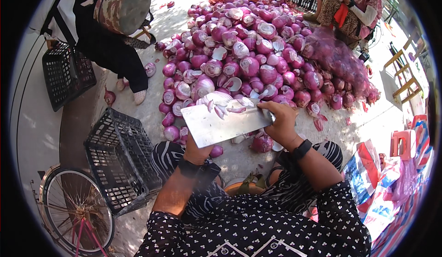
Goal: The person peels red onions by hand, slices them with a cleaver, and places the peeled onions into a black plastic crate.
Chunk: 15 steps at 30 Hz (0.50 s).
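Observation:
My right hand (282, 121) is closed round the handle of a broad cleaver (225, 127). Its pale blade is tilted across the front of me, with purple onion slivers (220, 110) on its upper edge. My left hand (197, 150) is under the left end of the blade; its fingers are hidden, so what they hold is not visible. Just past the blade's top edge shows a pale cut onion (215, 97), and I cannot tell whether it lies on the pile or in my left hand. Beyond is a large heap of red onions (258, 49), many topped or partly peeled.
A black plastic crate (122, 160) stands tilted at my left, near a bicycle wheel (76, 211). A person (115, 59) at the upper left carries a second crate (69, 75). Another person (354, 8) sits at the far right, near a wooden stool (405, 75). Striped sacks (382, 183) lie right.

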Each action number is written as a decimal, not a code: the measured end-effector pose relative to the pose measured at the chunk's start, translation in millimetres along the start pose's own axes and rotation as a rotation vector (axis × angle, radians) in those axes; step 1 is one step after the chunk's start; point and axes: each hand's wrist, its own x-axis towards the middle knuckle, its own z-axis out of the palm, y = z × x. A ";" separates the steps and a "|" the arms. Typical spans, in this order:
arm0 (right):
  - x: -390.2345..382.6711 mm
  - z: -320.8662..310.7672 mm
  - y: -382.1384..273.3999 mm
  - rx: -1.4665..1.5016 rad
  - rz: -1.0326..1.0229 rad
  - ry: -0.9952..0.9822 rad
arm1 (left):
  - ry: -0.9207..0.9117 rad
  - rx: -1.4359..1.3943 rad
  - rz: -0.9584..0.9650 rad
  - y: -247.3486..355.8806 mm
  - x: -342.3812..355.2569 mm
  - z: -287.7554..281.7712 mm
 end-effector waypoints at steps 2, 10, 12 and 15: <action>1.1 3.1 1.9 -0.013 0.008 -0.011 | 0.048 -0.209 -0.030 -6.0 1.5 -4.4; 3.9 7.2 4.0 0.034 -0.074 0.039 | -0.005 0.000 0.023 21.2 -0.5 0.9; 4.4 4.7 -4.1 0.057 -0.104 -0.017 | -0.006 -0.870 -0.272 18.3 2.3 -8.8; 9.7 -0.9 -13.3 0.095 -0.187 0.004 | -0.016 -0.871 -0.292 21.4 -2.7 -6.3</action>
